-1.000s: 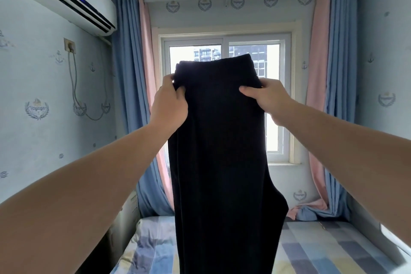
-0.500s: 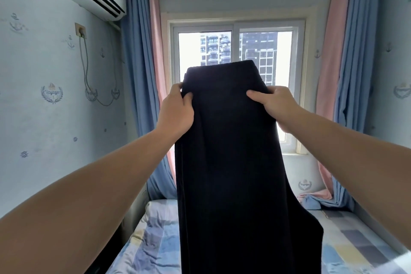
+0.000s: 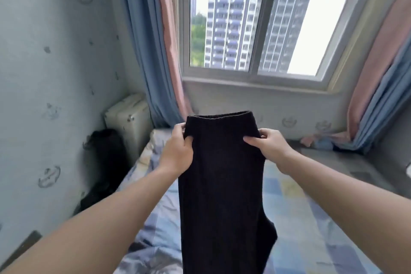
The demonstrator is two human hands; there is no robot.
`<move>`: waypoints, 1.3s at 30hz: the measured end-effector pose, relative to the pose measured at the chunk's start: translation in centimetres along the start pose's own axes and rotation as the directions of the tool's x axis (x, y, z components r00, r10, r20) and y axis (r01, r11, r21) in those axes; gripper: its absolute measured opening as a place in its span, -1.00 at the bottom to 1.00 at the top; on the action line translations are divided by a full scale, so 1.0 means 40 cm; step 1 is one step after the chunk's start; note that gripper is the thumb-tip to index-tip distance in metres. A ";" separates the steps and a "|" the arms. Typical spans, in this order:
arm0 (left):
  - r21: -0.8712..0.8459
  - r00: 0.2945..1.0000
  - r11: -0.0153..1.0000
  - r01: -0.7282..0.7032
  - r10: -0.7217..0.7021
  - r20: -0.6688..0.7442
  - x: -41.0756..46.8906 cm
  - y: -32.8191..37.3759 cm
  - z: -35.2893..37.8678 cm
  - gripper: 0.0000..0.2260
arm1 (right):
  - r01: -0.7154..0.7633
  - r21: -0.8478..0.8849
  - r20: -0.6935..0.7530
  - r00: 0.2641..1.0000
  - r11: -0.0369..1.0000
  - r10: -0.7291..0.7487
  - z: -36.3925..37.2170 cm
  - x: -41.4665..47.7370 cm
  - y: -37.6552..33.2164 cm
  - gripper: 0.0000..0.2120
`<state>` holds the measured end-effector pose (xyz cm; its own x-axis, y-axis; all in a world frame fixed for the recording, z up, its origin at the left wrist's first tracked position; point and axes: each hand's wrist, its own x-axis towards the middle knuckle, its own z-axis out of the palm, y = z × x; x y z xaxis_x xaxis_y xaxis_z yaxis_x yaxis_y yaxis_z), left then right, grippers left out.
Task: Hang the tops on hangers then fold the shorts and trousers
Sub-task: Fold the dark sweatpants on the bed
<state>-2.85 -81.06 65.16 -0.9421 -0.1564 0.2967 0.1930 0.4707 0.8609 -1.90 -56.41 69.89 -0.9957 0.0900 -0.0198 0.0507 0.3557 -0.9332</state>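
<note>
— What hangs over the bed (image 3: pixel 311 218)?

— A pair of dark trousers (image 3: pixel 222 184), waistband uppermost, held lengthwise above the checked bedding, their legs dropping out of view at the lower edge.

— How are they held?

— The left hand (image 3: pixel 178 153) pinches the waistband's left edge, thumb on the near face of the cloth and fingers curled behind. The right hand (image 3: pixel 269 147) grips the right edge the same way. Both arms stretch out over the bed.

— And around the bed?

— A window (image 3: pixel 255 18) stands beyond its far end, with blue-and-pink curtains (image 3: pixel 142 51) at either side. A white case (image 3: pixel 129 118) and a dark bag (image 3: pixel 106 158) sit left of the bed, against the wall.
</note>
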 end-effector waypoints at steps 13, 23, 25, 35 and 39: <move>0.149 0.942 0.937 0.316 -0.329 0.069 0.320 -0.831 0.330 -0.80 | -0.257 -0.147 0.016 0.965 0.955 0.262 0.512 0.570 0.647 -0.69; 0.357 0.820 0.798 0.485 -0.557 0.132 0.263 -1.250 0.533 -0.49 | -0.349 -0.321 0.032 0.925 0.881 0.378 0.783 0.708 1.049 -0.35; 0.341 0.787 0.801 0.492 -0.577 0.220 0.157 -1.290 0.544 -0.48 | -0.357 -0.391 0.069 0.908 0.848 0.414 0.798 0.636 1.119 -0.34; 0.256 0.702 0.788 0.560 -0.616 0.357 -0.273 -1.275 0.538 -0.51 | -0.463 -0.434 0.197 0.789 0.773 0.582 0.723 0.297 1.276 -0.39; 0.270 0.655 0.742 0.613 -0.669 0.352 -0.456 -1.210 0.526 -0.51 | -0.528 -0.435 0.222 0.722 0.729 0.656 0.663 0.143 1.303 -0.40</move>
<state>-0.76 -82.71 9.37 -0.8425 -0.1115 -0.5271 -0.5085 0.4876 0.7097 -7.01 -62.05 11.63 -0.7024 0.0917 -0.7058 0.5966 0.6166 -0.5137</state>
